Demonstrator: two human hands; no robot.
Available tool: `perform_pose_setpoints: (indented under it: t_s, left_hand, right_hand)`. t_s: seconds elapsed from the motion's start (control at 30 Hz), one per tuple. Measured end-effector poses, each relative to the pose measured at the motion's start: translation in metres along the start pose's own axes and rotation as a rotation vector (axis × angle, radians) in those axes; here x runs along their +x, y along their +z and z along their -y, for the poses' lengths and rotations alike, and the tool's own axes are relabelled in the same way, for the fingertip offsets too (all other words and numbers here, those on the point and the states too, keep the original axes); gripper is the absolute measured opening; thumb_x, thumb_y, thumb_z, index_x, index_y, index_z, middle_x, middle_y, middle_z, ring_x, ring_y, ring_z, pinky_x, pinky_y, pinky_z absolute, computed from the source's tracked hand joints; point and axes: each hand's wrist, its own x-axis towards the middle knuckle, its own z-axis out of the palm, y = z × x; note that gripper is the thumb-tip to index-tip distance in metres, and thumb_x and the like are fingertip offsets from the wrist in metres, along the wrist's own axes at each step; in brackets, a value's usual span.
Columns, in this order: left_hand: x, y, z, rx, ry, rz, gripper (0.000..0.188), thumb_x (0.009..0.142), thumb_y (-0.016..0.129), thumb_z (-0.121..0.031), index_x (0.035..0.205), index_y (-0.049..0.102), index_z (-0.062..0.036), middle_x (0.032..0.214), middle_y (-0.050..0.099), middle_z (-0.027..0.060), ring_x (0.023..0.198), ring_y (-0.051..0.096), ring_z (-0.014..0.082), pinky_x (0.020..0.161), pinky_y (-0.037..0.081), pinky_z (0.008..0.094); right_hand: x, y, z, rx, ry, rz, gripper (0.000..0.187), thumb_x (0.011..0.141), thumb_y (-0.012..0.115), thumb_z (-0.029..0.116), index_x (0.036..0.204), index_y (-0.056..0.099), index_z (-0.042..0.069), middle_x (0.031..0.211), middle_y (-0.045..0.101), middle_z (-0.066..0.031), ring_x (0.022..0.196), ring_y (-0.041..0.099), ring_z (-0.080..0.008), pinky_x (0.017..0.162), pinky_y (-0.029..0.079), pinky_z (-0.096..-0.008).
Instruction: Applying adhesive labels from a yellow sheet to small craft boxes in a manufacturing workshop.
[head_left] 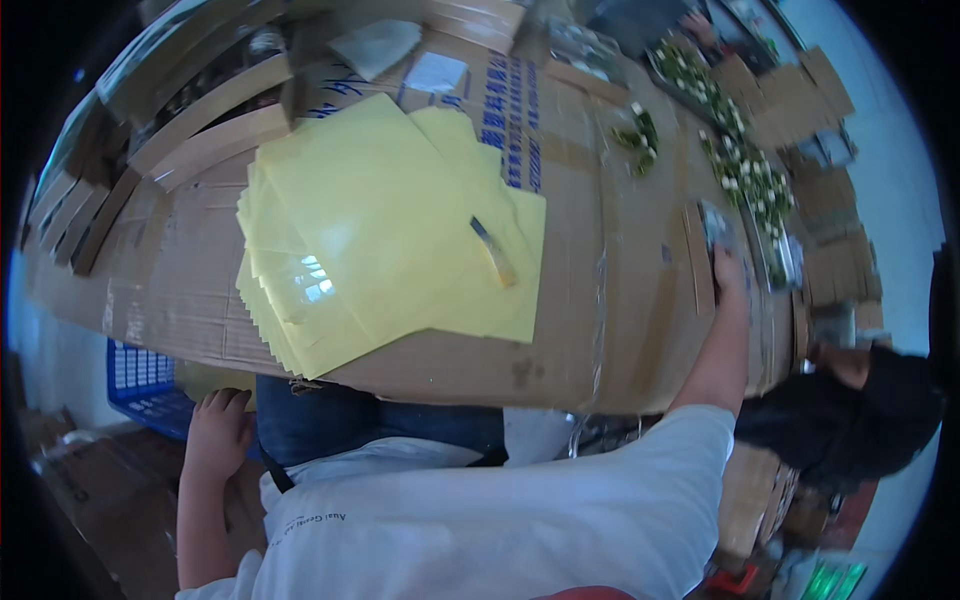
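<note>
Cardboard-covered table [640,250], brown, taped, spreading left from our right fingers and rising just beyond our left ones.

Right hand [730,272], ours: fingertips touching a small shallow box [697,255], card-sided, contents unclear; we cannot tell whether the fingers are clamped on it or merely resting there.

Left hand [220,425], ours: off the table, by our lap, fingers bent and close together; we cannot tell whether they hold anything. Blue basket [135,385], plastic, just left of these fingers.

Yellow sheets [380,220], 1 fanned stack, between our 2 hands, well left of the right fingers. Small tool [491,250], 1, dark at one end and tan at the other, lying on the stack.

Green-and-white sprig [640,140], beyond and left of our right fingers. More such sprigs [755,190], in a long row, near those fingers, beyond and to their right.

Cardboard trays [215,120], several, far beyond our left fingers.

Co-worker [850,420], dark clothing, right of our right fingers and nearer our body.
</note>
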Motion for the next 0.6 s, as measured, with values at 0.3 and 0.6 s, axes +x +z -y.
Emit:
perform_pose_setpoints:
  t_s: [0.3,0.6]
  left_hand:
    - [-0.013,0.010,-0.015,0.005,-0.013,0.078,0.031,0.071,0.065,-0.017,0.100,0.063,-0.0075,0.097,0.061,0.0127,0.095,0.058,0.0309,0.082,0.045,0.0428]
    - [0.012,0.018,-0.005,0.045,0.063,0.137,0.026,0.072,0.063,-0.019,0.094,0.064,-0.0066,0.089,0.062,0.0153,0.088,0.060,0.0330,0.075,0.048,0.0435]
  right_hand:
    - [-0.030,-0.011,0.003,-0.157,0.341,-0.086,0.079,0.085,0.037,0.068,0.142,0.037,0.012,0.143,0.038,-0.0214,0.133,0.034,-0.0392,0.105,0.026,-0.0591]
    - [-0.215,-0.049,-0.052,0.269,-0.027,0.075,0.071,0.090,0.053,0.051,0.131,0.045,-0.005,0.130,0.051,-0.0240,0.121,0.049,-0.0335,0.101,0.037,-0.0386]
